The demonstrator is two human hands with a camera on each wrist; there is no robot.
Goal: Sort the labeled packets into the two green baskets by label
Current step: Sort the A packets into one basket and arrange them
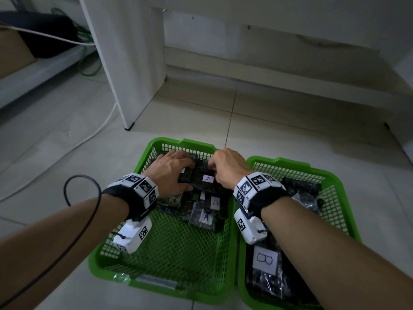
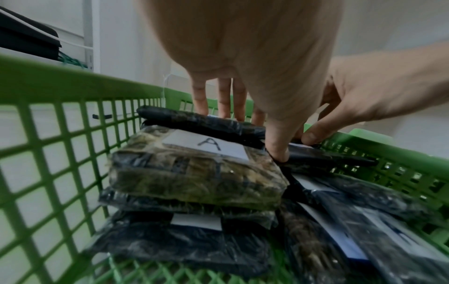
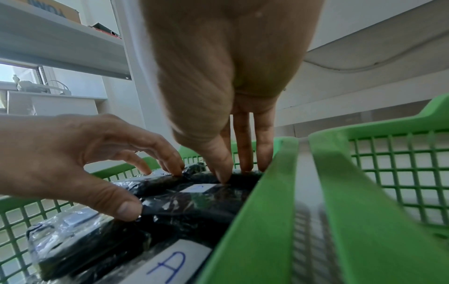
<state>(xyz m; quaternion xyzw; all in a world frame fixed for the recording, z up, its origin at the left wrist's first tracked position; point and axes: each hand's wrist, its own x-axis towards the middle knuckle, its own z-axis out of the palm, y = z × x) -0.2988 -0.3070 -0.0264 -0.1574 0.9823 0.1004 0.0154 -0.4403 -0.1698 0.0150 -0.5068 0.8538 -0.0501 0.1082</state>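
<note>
Two green baskets (image 1: 232,220) sit side by side on the floor. Both hands, left (image 1: 173,170) and right (image 1: 228,167), grip one A packet (image 1: 201,180) with curled fingers (image 3: 219,165); one B packet (image 1: 266,265) shows.

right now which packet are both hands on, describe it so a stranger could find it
Start at the left green basket. At its far end, the left hand and right hand hold a dark packet. It lies topmost, its A label showing between the hands.

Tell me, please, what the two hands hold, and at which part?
Both hold one black packet in the left basket: left hand at its left end, right hand at its right end.
</note>
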